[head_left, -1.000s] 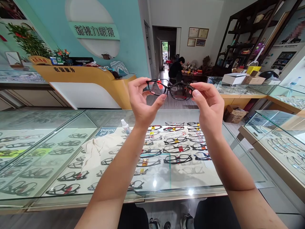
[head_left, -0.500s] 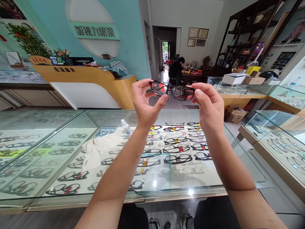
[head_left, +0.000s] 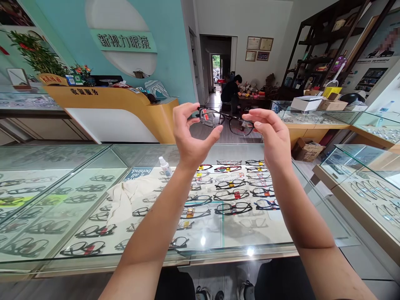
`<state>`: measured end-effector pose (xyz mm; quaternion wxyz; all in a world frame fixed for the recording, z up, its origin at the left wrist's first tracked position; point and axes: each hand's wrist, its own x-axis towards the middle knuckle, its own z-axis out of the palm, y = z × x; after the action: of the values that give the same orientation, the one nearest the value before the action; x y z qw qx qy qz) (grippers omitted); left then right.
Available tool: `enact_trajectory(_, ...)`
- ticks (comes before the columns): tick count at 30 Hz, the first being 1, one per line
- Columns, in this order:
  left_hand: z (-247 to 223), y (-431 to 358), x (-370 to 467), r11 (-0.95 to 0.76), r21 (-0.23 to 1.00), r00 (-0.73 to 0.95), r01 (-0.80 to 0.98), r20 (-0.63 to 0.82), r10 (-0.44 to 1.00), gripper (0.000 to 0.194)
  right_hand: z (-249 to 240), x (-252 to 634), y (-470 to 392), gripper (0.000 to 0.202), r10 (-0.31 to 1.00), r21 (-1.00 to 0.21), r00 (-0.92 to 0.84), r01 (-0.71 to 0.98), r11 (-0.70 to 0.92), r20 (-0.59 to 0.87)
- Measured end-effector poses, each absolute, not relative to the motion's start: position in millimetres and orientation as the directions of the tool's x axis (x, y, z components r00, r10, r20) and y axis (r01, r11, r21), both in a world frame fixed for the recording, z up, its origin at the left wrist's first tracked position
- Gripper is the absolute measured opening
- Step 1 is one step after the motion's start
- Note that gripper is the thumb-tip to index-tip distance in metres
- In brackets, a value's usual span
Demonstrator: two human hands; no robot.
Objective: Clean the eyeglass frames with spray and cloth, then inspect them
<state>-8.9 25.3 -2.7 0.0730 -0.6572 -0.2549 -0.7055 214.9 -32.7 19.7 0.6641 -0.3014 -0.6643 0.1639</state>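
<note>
A pair of dark-framed eyeglasses (head_left: 227, 118) is held up above the far edge of the glass showcase, with a red label on its left lens. My left hand (head_left: 194, 135) grips the frame's left end, its thumb below the left lens. At the other end, my right hand (head_left: 271, 132) pinches the frame's right side between thumb and fingers. The glasses tilt slightly down to the right. Below, a white spray bottle (head_left: 165, 166) and a crumpled cream cloth (head_left: 131, 195) lie on the showcase glass, left of my left forearm.
The glass showcase (head_left: 259, 246) in front holds rows of eyeglasses (head_left: 233, 208). Another display case (head_left: 371, 187) stands at the right. Beyond are a yellow-and-white counter (head_left: 109, 112), a cardboard box (head_left: 308, 150) and a seated person (head_left: 230, 92) at a far desk.
The glasses have tilted, their right end dropping a little. My right hand has shifted slightly left and its grip has changed; my left hand has barely moved.
</note>
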Motion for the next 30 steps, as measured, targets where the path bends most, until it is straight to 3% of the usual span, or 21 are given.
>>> enact_trajectory(6,12,5,-13,-0.827,0.079,0.1,0.557,0.982,0.161,0.07,27,215,-44,0.014,0.572,-0.507,-0.087,0.371,0.778,0.815)
enact_trajectory(14,16,-10,-7,-0.807,-0.04,0.19,0.589,0.978,0.091,0.063,29,216,-45,0.009,0.58,-0.482,-0.197,0.385,0.787,0.79)
enact_trajectory(21,17,-16,-3,-0.884,0.065,0.183,0.463,0.969,0.168,0.065,28,218,-43,0.013,0.588,-0.508,-0.221,0.329,0.796,0.778)
enact_trajectory(30,10,-12,2,-0.936,0.258,0.127,0.24,0.947,0.294,0.066,26,216,-41,0.027,0.689,-0.684,-0.257,0.123,0.719,0.678)
